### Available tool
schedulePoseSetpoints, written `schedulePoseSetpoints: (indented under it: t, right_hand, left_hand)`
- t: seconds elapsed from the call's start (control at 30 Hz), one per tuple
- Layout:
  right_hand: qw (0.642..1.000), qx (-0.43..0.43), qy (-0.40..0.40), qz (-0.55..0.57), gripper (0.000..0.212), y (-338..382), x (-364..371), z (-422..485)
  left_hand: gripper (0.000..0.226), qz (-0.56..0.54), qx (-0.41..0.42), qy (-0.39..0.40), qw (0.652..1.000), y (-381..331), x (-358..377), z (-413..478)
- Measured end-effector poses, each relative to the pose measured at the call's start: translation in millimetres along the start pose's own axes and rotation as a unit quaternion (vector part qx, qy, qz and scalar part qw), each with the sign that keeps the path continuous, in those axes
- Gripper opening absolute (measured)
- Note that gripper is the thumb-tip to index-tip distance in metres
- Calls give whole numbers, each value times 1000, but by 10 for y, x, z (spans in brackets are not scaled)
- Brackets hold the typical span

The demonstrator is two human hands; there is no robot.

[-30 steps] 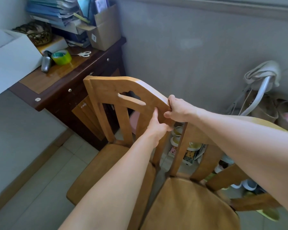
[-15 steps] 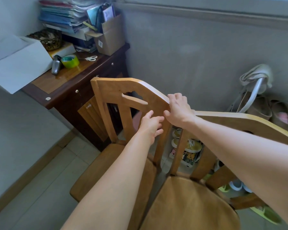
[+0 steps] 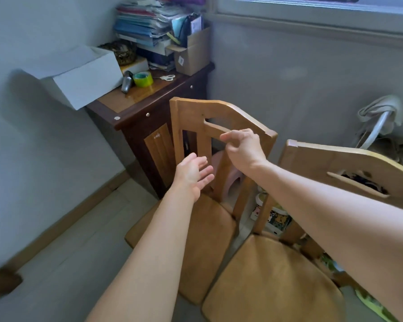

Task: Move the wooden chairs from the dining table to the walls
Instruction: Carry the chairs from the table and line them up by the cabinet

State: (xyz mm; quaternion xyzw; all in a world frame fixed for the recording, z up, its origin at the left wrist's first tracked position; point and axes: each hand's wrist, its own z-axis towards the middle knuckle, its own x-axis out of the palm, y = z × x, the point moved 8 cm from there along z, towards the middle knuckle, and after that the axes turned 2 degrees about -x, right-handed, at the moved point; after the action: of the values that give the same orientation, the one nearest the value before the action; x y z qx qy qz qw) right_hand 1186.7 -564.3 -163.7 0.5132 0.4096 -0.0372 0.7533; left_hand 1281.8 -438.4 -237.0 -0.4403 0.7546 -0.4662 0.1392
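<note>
Two wooden chairs stand side by side against the grey wall under a window. The left chair [image 3: 196,117] has its back toward a dark cabinet; the right chair [image 3: 272,280] stands closest to me, its backrest at right. My left hand [image 3: 193,175] hovers palm up in front of the left chair's slats, fingers apart, touching nothing. My right hand [image 3: 244,147] is loosely curled just in front of that chair's top rail, holding nothing.
A dark wooden cabinet [image 3: 147,112] in the corner carries a white box [image 3: 84,75], a tape roll [image 3: 142,79], scissors and stacked papers. A pink stool [image 3: 230,175] and cups sit behind the chairs. Shoes and a white rack [image 3: 379,122] are at right. Tiled floor lies open at left.
Both hands have let go of the left chair's top rail and drawn back toward me. The view has pulled back and risen.
</note>
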Motion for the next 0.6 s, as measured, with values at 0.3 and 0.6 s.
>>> schedulePoseSetpoints:
  t: [0.3,0.6]
  right_hand:
    - [985,22,49,163,28,684,216,-1117]
    - [966,39,62,249,24,1151,350,-2016]
  left_hand:
    - [48,-135,42,-103,985,66,-1458,-1238]
    - [43,-173,111,-146,968,104,-2259,-2396]
